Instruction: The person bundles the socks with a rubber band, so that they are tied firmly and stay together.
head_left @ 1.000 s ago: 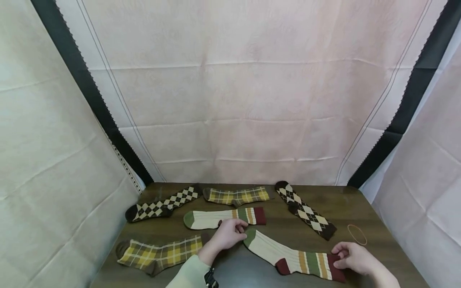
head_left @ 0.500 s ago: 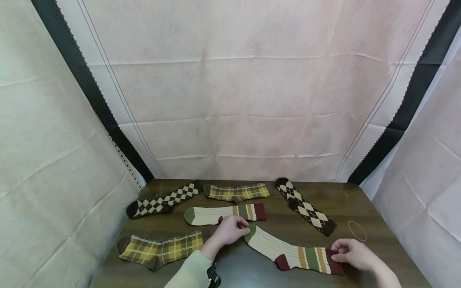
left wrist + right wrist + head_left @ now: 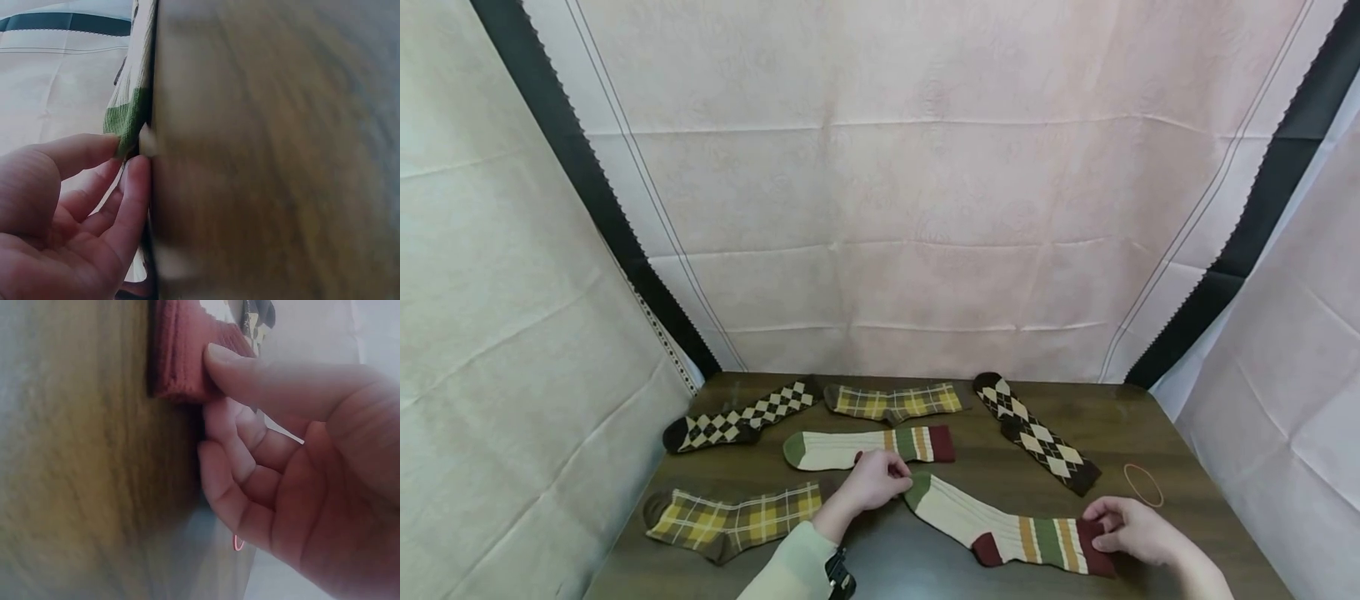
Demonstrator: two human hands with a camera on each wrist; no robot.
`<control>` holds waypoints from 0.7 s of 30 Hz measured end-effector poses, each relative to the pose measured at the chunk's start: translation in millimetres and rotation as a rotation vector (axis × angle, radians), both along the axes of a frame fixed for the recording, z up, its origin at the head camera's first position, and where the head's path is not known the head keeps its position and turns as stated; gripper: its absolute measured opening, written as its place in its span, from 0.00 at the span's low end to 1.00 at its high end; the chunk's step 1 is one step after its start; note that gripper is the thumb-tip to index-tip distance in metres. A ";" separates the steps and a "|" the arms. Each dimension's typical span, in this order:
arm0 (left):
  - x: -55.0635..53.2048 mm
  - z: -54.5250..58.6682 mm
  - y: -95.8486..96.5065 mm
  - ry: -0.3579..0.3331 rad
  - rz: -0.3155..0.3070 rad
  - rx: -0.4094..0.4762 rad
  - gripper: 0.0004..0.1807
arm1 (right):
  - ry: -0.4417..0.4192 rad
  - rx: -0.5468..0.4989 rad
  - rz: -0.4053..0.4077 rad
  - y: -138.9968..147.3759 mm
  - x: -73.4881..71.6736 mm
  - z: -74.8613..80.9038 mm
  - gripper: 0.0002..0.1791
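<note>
A cream sock (image 3: 958, 512) with a green toe, burgundy heel and striped leg lies flat at the front right of the table. At its green toe, my left hand (image 3: 872, 481) pinches the tip; in the left wrist view the thumb presses on the green knit (image 3: 128, 119). My right hand (image 3: 1138, 532) holds the burgundy cuff at the other end. The right wrist view shows the thumb on top of the cuff (image 3: 184, 356) and the fingers curled under its edge. Just behind my left hand lies a matching cream sock (image 3: 838, 450), partly covered by that hand.
A yellow plaid sock (image 3: 737, 521) lies left of my left forearm, another plaid sock (image 3: 895, 403) at the back. Black-and-cream argyle socks lie back left (image 3: 741, 421) and back right (image 3: 1037, 437). A thin rubber band (image 3: 1142, 485) sits beyond my right hand. Fabric walls (image 3: 925, 208) enclose the table.
Both hands and the cream sock between them have shifted slightly left. The right fingers and thumb have come together on the burgundy cuff since a second ago. The other socks stay put.
</note>
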State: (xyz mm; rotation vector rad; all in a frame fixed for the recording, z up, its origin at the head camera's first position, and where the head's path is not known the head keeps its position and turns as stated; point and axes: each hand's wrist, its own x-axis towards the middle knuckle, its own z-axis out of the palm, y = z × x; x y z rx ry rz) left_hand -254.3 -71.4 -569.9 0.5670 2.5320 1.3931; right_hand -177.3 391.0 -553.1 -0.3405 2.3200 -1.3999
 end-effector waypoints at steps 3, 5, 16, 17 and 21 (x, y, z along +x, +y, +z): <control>1.2 0.8 -1.4 -0.019 -0.009 0.006 0.03 | -0.028 0.029 -0.011 -1.4 0.2 1.8 0.13; 1.7 0.8 -2.7 -0.028 -0.010 0.007 0.03 | -0.028 0.053 -0.016 -2.8 -0.4 2.8 0.12; 12.7 9.1 -15.8 -0.081 -0.006 0.039 0.03 | 0.006 0.064 -0.049 -9.8 -7.8 1.7 0.10; 14.0 9.7 -17.5 -0.086 -0.003 0.034 0.03 | -0.005 0.052 -0.054 -11.2 -8.6 1.9 0.11; 17.6 10.6 -24.3 -0.095 -0.001 0.033 0.04 | -0.025 0.035 -0.075 -19.2 -11.9 3.8 0.15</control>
